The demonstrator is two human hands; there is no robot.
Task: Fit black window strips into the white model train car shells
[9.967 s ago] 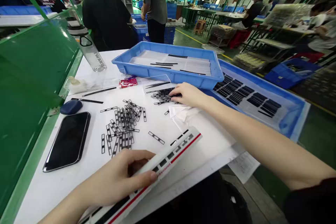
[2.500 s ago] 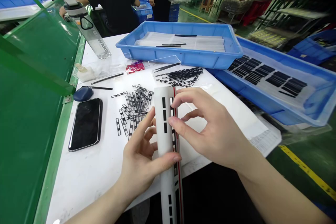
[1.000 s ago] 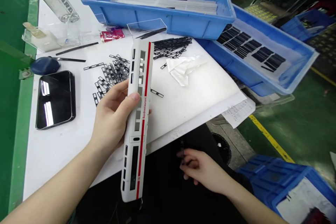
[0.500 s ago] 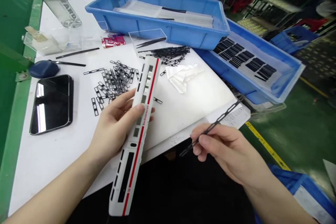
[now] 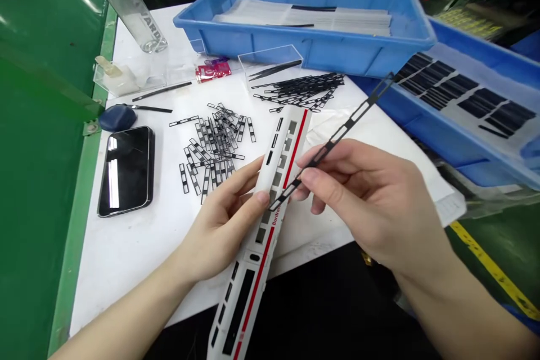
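My left hand (image 5: 225,219) is closed around a white model train car body (image 5: 253,259) with a red stripe and dark window openings. The body slants from the bottom edge up toward the table's middle. Between the thumb and fingers of my right hand (image 5: 358,197) is a long, thin black window frame strip (image 5: 337,136) with rectangular openings. Its lower end lies over the car body's windows, close to my left thumb; whether it touches cannot be made out. Beyond my left hand lies a pile of short black frame pieces (image 5: 217,138). Longer black strips (image 5: 306,90) are heaped farther back.
A blue bin (image 5: 304,48) with white sheets stands at the back; another blue bin (image 5: 476,146) holding black strips is on the right. At left are a phone (image 5: 126,171), a dark blue lump (image 5: 117,118) and a clear bottle (image 5: 143,22). Tweezers (image 5: 274,70) lie near the bin.
My right hand has brought the black strip left and up, from beside the table edge to over the car body. The view has shifted left; my left hand still holds the body.
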